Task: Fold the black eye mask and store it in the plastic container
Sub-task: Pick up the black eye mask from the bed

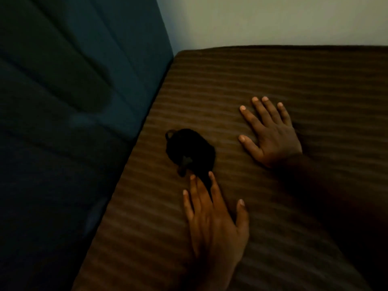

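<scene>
The black eye mask point(190, 151) lies bunched on the brown striped bed sheet point(273, 76), near the bed's left edge, with a strap loop at its upper left. My left hand point(212, 217) rests flat on the sheet just below the mask, its fingertips touching a dark strap end that trails from the mask. My right hand point(273, 131) lies flat with fingers spread to the right of the mask, apart from it. No plastic container is in view.
A dark teal padded headboard or cushion point(73, 91) stands along the left side of the bed. A pale wall point(273, 19) runs behind the bed. The room is dim.
</scene>
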`<move>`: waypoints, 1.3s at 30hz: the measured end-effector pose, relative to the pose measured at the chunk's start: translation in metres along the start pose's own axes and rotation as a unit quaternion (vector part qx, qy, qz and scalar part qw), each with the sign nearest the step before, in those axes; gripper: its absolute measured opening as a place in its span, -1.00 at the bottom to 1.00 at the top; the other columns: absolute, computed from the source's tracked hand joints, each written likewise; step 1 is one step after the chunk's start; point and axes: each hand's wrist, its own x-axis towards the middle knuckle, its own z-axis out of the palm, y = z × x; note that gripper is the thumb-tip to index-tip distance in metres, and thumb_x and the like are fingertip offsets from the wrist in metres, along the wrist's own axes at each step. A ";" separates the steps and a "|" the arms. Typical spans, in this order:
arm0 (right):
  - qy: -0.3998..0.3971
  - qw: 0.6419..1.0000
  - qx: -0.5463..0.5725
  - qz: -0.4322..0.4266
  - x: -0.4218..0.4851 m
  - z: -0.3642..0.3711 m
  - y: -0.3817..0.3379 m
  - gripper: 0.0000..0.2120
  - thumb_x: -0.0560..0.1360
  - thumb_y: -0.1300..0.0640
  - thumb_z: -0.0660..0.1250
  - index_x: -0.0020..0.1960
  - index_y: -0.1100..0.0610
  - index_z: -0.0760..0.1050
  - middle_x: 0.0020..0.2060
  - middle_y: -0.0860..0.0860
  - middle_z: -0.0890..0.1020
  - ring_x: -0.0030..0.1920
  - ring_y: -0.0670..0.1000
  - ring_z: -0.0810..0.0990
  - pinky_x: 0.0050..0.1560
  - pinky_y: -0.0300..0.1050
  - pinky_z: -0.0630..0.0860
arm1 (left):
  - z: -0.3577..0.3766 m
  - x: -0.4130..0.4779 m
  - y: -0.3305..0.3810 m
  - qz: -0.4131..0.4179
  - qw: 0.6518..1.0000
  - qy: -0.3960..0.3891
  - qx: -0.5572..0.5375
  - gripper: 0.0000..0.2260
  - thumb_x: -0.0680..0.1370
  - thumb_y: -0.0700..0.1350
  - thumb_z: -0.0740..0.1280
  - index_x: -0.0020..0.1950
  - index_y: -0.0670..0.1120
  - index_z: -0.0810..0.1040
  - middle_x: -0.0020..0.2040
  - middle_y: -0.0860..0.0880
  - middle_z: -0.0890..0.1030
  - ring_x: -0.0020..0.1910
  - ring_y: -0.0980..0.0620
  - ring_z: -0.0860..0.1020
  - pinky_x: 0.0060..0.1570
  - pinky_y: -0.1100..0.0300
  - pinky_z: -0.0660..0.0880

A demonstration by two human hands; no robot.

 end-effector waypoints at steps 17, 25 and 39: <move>-0.117 0.993 0.017 0.010 -0.177 -0.047 -0.052 -0.28 0.52 -0.34 -0.14 0.60 -0.04 -0.04 0.60 0.11 -0.01 0.59 0.10 -0.08 0.54 0.13 -0.14 | 0.042 0.011 0.002 0.011 0.999 0.020 0.039 -0.29 0.46 0.15 0.09 0.53 -0.21 0.19 0.50 -0.29 0.26 0.53 -0.18 0.15 0.50 -0.17 -0.02; -0.108 0.981 0.144 0.071 -0.309 -0.062 -0.075 -0.16 0.41 -0.39 -0.26 0.60 -0.02 -0.02 0.60 0.07 0.03 0.59 0.03 -0.03 0.56 -0.01 -0.10 | 0.001 -0.088 0.012 0.048 0.996 -0.041 0.064 -0.30 0.55 0.25 -0.02 0.58 -0.11 0.00 0.56 -0.16 0.17 0.56 -0.09 0.01 0.51 -0.12 -0.16; -0.098 0.946 0.274 0.140 -0.549 -0.108 -0.169 -0.23 0.44 -0.16 0.29 0.54 0.15 0.21 0.47 0.16 0.36 0.49 0.15 0.29 0.48 0.05 0.25 | -0.051 -0.463 0.035 0.184 0.964 -0.190 0.023 -0.29 0.44 0.20 0.04 0.55 -0.06 0.13 0.51 -0.11 0.30 0.51 -0.23 0.20 0.46 -0.22 -0.11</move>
